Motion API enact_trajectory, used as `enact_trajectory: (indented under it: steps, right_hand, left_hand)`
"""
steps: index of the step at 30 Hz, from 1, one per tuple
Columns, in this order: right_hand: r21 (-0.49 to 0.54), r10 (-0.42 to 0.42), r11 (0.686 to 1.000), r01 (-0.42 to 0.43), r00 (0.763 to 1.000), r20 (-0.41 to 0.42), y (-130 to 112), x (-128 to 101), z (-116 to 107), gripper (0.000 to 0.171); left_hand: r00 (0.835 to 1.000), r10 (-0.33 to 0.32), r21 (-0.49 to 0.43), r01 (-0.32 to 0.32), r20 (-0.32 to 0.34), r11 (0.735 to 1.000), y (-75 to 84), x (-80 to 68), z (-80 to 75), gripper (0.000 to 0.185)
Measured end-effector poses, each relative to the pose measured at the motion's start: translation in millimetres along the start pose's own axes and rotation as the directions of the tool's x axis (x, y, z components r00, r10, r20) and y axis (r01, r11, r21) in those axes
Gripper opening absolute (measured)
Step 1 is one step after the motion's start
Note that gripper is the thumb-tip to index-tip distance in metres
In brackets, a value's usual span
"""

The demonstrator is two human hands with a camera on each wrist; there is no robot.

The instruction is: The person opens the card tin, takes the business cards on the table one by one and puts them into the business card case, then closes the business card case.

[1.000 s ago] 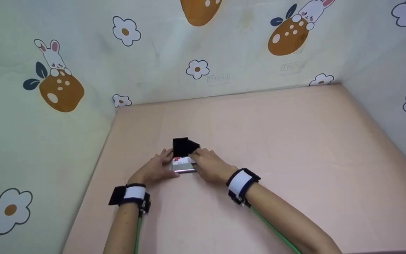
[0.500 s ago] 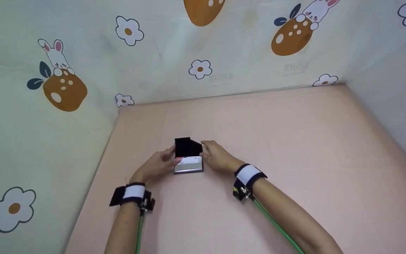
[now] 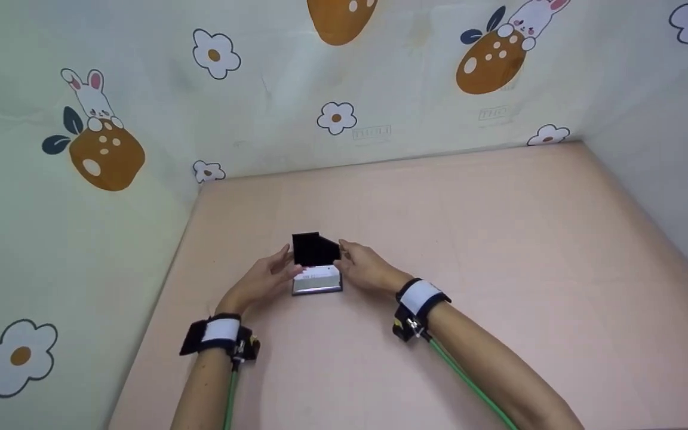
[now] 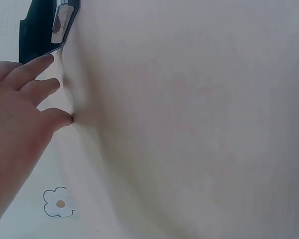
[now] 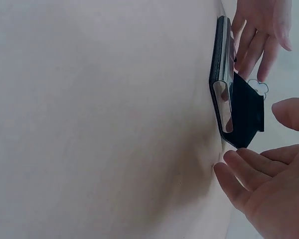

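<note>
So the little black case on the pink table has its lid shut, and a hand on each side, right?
Not quite: the black case has its lid standing open, as the head view shows. It does sit on the pink table, with the left hand and right hand either side.

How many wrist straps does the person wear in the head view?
2: one wrist strap on the left arm, behind the left hand, and one wrist strap on the right arm, behind the right hand.
</note>
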State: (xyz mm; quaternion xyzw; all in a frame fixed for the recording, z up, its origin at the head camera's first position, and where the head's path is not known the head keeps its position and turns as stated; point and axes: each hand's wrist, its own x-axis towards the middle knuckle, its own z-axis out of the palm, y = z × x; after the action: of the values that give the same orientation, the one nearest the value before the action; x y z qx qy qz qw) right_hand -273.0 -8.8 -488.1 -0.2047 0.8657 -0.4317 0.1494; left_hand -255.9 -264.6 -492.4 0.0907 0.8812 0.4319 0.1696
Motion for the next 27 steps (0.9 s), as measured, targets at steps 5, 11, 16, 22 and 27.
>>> enact_trajectory:
  steps: [5, 11, 16, 22, 27]
  right_hand:
    - [0.016, -0.038, 0.999, 0.038, 0.999, -0.013, -1.4, -2.9, -0.2, 0.057]
    - [0.030, -0.056, 0.998, 0.056, 0.998, -0.002, -2.1, -8.1, -3.6, 0.071]
    - [0.013, -0.061, 0.998, 0.061, 0.998, 0.000, -1.7, -15.9, -4.5, 0.077]
    - [0.012, -0.083, 0.996, 0.083, 0.996, -0.010, -5.7, -27.7, 0.0, 0.071]
    - [-0.041, -0.081, 0.996, 0.080, 0.997, -0.020, -7.1, -34.7, 4.9, 0.064]
  left_hand:
    - [1.000, -0.012, -0.005, 0.012, -0.001, 1.000, -0.3, -2.8, -1.4, 0.080]
    - [1.000, -0.023, -0.058, 0.023, -0.001, 0.998, -0.4, -7.5, -3.5, 0.075]
    - [1.000, -0.021, -0.087, 0.022, 0.016, 0.996, -1.2, -13.1, -5.3, 0.070]
    - [0.999, -0.012, -0.132, 0.017, 0.036, 0.991, -4.5, -20.0, -7.1, 0.072]
    - [0.999, -0.042, -0.105, 0.043, 0.009, 0.994, -8.1, -24.5, -6.2, 0.071]
